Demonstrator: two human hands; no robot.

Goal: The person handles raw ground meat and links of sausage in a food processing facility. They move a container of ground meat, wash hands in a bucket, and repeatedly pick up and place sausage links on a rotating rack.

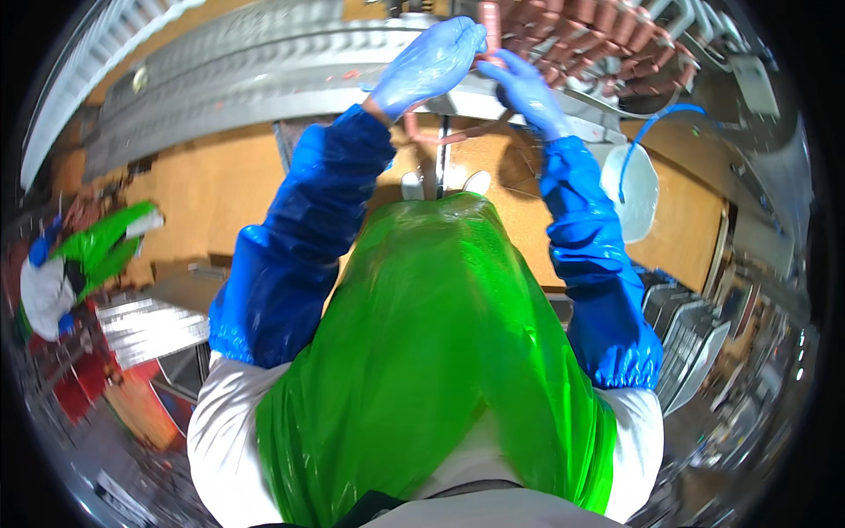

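Both of my hands wear blue gloves and meet at the top centre, over the edge of a metal table (277, 99). My left hand (432, 63) is bent, its fingertips beside an upright sausage link (490, 26); whether they close on it is hidden. My right hand (528, 89) has its thumb and fingers at the lower end of that link. A string of linked sausages (455, 138) hangs in a loop below my hands, in front of the table. Many more sausage links (594, 39) hang in rows at the upper right, just past my right hand.
A white tub (630, 198) stands right of my right forearm, with a blue hose (660, 115) arching over it. Stacked trays (686, 343) are at the lower right. A co-worker in a green apron (105, 237) is at the far left, near a metal surface (155, 327).
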